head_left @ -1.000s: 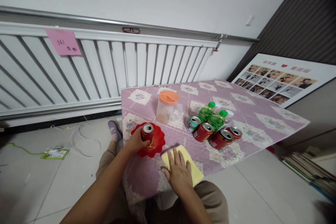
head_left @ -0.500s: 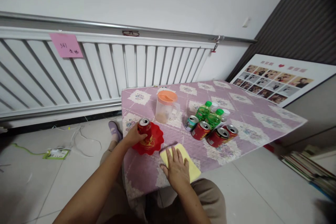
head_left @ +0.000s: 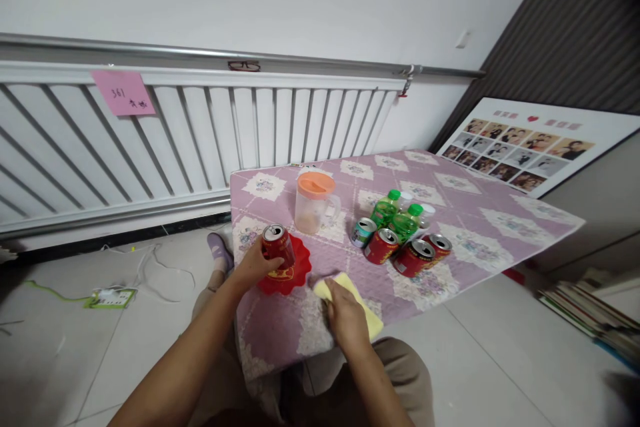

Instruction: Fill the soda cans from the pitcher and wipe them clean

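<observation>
A red drink can (head_left: 281, 248), slightly tilted, is in my left hand (head_left: 261, 265), over the red scalloped plate (head_left: 300, 273) at the table's near left. My right hand (head_left: 345, 312) grips the edge of a folded yellow cloth (head_left: 369, 320) at the front edge, its fingers curled round it. Behind the plate stands a clear pitcher (head_left: 311, 210) with an orange lid. Right of the pitcher are a small teal can (head_left: 363, 232), several red cans (head_left: 414, 259) and green-capped bottles (head_left: 406, 219), close together.
A purple patterned cloth covers the table (head_left: 280, 333). Behind it runs a white radiator (head_left: 200, 133) with a pink note (head_left: 124, 92) and glasses (head_left: 244, 66). A photo board (head_left: 525, 143) leans at the right. A power strip (head_left: 110, 297) lies on the floor.
My right hand has gone from lying flat on the yellow cloth to gripping its edge. The red can in my left hand is now a little more tilted.
</observation>
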Tool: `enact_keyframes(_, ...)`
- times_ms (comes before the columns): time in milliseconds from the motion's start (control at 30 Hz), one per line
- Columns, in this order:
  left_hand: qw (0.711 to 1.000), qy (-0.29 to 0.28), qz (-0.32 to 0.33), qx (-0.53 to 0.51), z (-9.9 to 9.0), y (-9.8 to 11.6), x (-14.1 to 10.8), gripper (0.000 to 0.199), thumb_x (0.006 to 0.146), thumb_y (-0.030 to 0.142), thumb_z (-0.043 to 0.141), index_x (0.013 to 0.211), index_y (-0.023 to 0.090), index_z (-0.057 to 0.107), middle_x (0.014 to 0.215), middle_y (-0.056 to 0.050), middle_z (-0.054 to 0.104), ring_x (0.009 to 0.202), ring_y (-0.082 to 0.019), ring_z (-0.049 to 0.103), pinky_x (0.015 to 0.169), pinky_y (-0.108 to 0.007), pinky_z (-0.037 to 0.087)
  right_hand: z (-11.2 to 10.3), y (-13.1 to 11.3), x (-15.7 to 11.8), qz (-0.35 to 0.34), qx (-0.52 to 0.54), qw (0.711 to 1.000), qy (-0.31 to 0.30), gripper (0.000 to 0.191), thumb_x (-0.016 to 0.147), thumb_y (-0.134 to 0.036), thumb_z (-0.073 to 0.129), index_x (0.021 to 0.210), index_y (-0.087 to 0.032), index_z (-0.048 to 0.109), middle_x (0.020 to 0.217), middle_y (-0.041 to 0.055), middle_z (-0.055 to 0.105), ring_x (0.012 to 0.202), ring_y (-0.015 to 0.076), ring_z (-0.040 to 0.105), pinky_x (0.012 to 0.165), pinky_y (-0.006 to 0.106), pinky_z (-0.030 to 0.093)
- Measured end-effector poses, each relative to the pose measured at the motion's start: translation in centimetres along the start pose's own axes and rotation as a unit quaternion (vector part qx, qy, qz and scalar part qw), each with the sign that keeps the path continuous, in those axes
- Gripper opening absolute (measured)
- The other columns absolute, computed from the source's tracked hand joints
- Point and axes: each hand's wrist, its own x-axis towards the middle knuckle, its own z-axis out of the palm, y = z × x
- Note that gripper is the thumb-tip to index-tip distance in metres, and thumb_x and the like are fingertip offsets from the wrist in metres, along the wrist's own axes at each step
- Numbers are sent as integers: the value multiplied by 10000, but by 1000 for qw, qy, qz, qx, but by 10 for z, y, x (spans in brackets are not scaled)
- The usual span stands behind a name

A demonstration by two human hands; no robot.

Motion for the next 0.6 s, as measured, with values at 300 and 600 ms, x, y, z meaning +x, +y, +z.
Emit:
enact_keyframes(300, 997, -61, 16, -53, 20, 42, -18, 620, 633, 109, 692, 1222, 161, 503, 1120, -90, 694, 984, -249, 683, 879, -382, 555, -53, -25, 1, 16, 309, 930, 199, 531, 930, -392, 407, 1384, -150, 536, 1349, 133, 613, 1245, 250, 568, 1076, 410, 426)
enact_keyframes(600, 990, -111, 43, -72, 38, 78, -43, 683, 626, 105, 696, 1274, 154, 483, 1153, -90, 682, 996, -241, 674, 885, -377, 546, -56, -70, -20, 122, 612, 773, 114, 675, 878, -527, 557, 1476, -247, 414, 1347, 84, 627, 1201, 272, 610, 993, 420, 500)
